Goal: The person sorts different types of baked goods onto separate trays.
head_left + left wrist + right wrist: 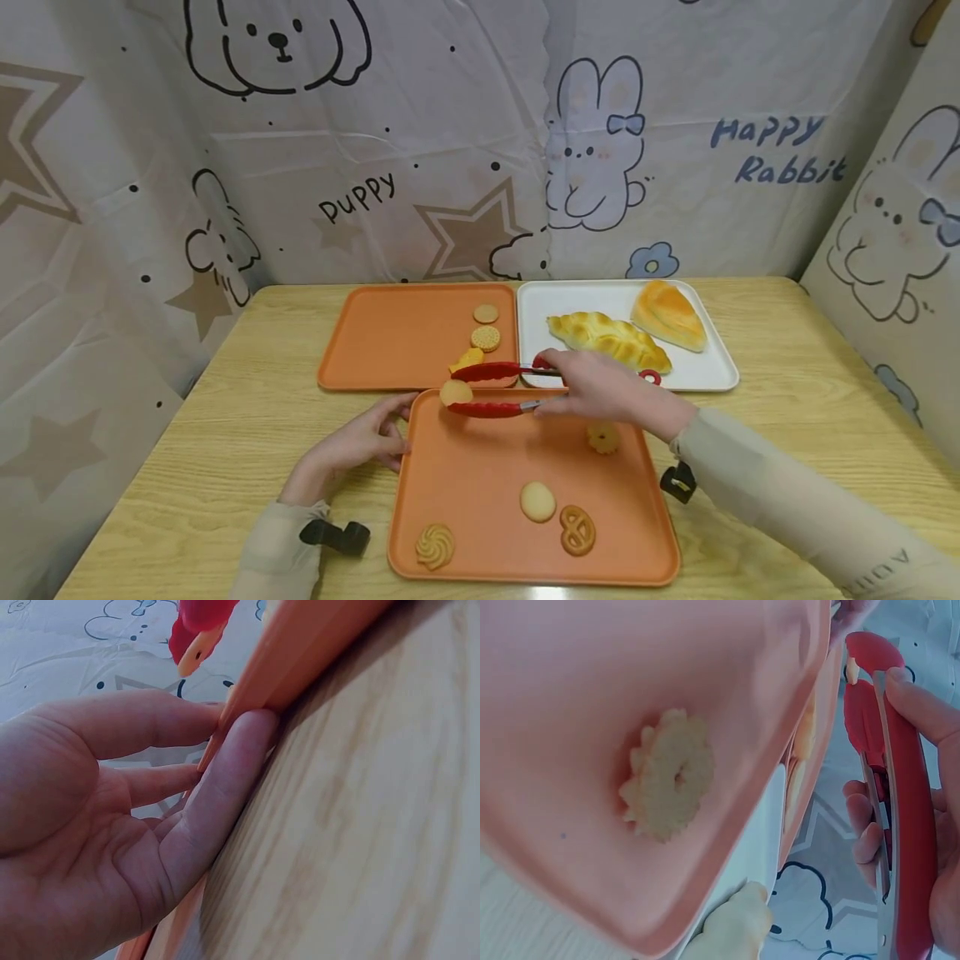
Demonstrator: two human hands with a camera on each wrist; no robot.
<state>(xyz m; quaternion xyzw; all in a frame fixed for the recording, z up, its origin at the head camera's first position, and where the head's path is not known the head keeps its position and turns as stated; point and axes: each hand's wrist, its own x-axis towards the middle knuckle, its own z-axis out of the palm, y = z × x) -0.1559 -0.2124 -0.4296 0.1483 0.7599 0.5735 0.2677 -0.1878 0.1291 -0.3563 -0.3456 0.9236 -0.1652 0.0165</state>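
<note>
My right hand (603, 383) holds red-tipped tongs (491, 409) above the far edge of the near orange tray (465, 467). Between the tong tips is a round cookie (456, 394). In the right wrist view, fingers and thumb wrap the red handles of the tongs (911, 840). At that tray's left rim, my left hand (356, 442) pinches the edge, as the left wrist view also shows. On the near tray lie a flower-shaped cookie (602, 437), an oval cookie (537, 502), a pretzel-shaped cookie (577, 531) and a swirl cookie (435, 547).
Behind stands another orange tray (397, 337), with a plain round cookie (486, 313), a patterned round cookie (485, 338) and a yellow-orange piece (468, 360) on its right side. A white tray (536, 308) beside it bears a braided bread (600, 333) and a wedge-shaped bread (669, 315).
</note>
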